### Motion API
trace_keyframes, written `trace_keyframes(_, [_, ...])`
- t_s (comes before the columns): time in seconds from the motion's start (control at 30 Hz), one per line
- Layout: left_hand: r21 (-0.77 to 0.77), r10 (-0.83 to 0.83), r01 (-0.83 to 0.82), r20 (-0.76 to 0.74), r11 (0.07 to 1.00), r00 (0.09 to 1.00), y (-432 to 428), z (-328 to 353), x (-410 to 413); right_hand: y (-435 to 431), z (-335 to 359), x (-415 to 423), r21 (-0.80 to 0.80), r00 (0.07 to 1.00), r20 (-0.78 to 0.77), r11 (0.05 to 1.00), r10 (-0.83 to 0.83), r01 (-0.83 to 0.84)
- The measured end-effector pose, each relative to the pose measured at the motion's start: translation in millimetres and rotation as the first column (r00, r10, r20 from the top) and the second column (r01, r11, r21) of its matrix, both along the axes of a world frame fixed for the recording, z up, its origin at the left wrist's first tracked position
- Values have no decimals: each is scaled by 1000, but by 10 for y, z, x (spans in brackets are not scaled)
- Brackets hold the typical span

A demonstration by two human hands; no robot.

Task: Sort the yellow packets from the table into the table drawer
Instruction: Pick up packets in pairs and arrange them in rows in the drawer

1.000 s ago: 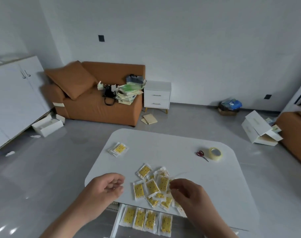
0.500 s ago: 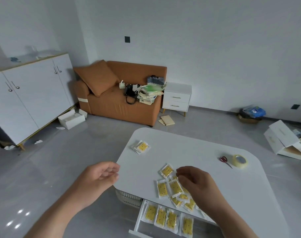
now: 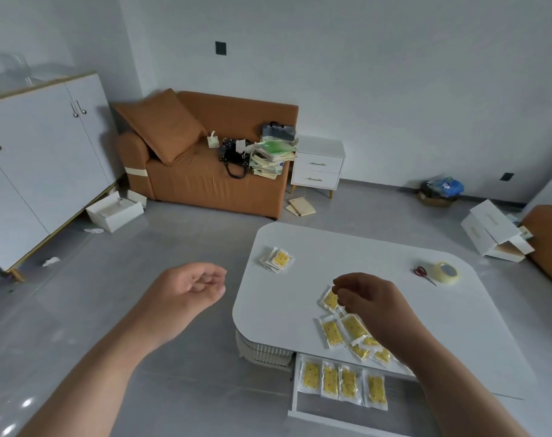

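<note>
Judging the yellow packets [image 3: 353, 327] heaped at the surface's [image 3: 378, 253] near edge light, limp and slippery, pinch one by a sealed corner, where the right hand's [image 3: 374, 305] curled fingertips sit, grip unclear; the left hand [image 3: 189, 288] hangs loosely curled, empty, beyond the left edge.

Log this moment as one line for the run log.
drawer: open, four packets in row | right hand: fingers at a loose packet, grip unclear | left hand: empty, beside table
</note>
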State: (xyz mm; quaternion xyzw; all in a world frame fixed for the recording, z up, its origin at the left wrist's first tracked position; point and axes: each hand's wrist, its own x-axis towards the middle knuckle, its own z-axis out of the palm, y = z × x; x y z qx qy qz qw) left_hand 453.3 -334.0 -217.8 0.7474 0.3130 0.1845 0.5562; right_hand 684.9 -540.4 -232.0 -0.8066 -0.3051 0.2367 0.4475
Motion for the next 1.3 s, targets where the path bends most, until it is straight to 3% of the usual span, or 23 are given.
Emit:
trace_keyframes(0.3, [-8, -10, 10, -59, 1000, 998, 955, -95, -97, 900, -16, 12, -30, 998, 53, 999, 46, -44])
trace_keyframes(0.63, [21, -73, 75, -87, 997, 994, 2210, -181, 349, 2022, -441, 343, 21, 991, -83, 994, -103, 105])
trace_keyframes(0.9, [6, -79, 80, -56, 997, 995, 3083, -95, 667, 2876, -188, 535, 3, 988, -67, 990, -138, 138])
trace_keyframes(1.3, [-29, -299, 298, -35, 954, 954, 4144, -175, 1394, 3627, -110, 628, -16, 963, -44, 964, -267, 266])
